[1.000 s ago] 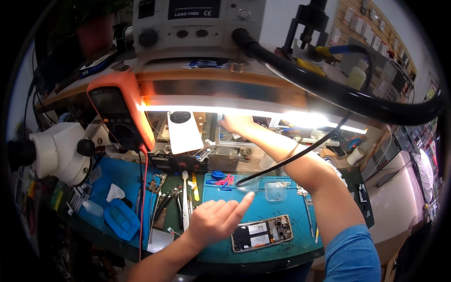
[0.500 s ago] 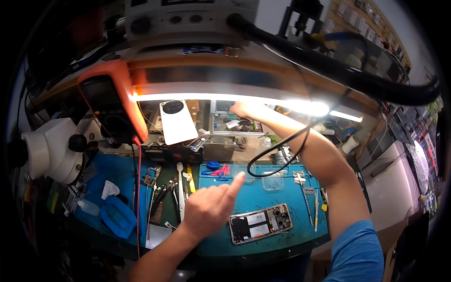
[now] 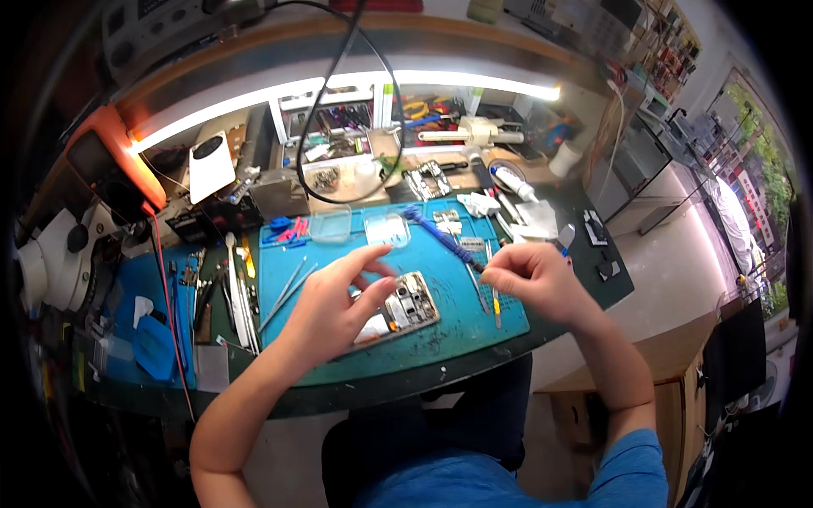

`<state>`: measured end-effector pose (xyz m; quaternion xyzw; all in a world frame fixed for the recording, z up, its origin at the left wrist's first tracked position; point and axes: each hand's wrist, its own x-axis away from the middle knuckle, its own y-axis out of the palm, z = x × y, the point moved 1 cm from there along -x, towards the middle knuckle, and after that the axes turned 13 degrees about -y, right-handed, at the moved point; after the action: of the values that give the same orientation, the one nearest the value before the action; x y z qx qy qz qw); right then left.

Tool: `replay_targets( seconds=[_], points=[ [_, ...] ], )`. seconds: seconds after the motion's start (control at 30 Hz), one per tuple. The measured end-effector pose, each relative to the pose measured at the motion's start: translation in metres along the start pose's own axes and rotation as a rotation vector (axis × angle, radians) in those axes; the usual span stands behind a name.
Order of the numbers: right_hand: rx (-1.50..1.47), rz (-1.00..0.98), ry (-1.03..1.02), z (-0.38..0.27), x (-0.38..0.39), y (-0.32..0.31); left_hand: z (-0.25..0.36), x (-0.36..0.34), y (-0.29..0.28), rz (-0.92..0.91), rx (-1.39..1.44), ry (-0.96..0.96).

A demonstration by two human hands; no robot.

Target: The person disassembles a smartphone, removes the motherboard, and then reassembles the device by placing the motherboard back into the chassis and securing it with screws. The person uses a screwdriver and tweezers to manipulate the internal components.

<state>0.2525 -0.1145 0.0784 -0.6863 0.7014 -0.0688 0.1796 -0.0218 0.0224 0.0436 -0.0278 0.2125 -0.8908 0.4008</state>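
Note:
My right hand is pinched closed at the near, dark end of a slim blue tool, whose knobbed far end points back and left over the mat. The tool's exact kind is hard to make out. My left hand is open, with thumb and fingers apart and nothing seen in them. It hovers over the left part of an opened phone, hiding some of it. Bare circuitry shows in the phone's right part. Beneath lies a teal work mat with dark crumbs scattered beside the phone.
Two clear plastic trays, one of them here, sit at the mat's back. Tweezers lie left of the phone. An orange multimeter and white microscope stand at left. A black cable loop hangs in front of the lit shelf.
My right hand has come back from the rear shelf to the mat's right side, now with the blue tool. My left hand's fingers have spread over the phone. The view has shifted.

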Motion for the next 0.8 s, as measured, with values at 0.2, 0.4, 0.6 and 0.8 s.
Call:
replay_targets(
  seconds=[0.2, 0.4, 0.6, 0.8],
  points=[
    [0.238, 0.080, -0.244, -0.018, -0.014, 0.035, 0.033, -0.028, 0.020, -0.182, 0.443, -0.087],
    [0.274, 0.231, -0.690, -0.025, -0.064, 0.054, 0.035, -0.024, 0.001, 0.092, -0.361, 0.235],
    [0.417, 0.176, -0.655, 0.001, -0.075, 0.061, 0.008, -0.025, 0.001, 0.088, -0.282, 0.137],
    [0.342, 0.116, -0.636, 0.014, -0.068, 0.066, -0.023, -0.020, 0.002, -0.081, -0.247, 0.114]
  ],
)
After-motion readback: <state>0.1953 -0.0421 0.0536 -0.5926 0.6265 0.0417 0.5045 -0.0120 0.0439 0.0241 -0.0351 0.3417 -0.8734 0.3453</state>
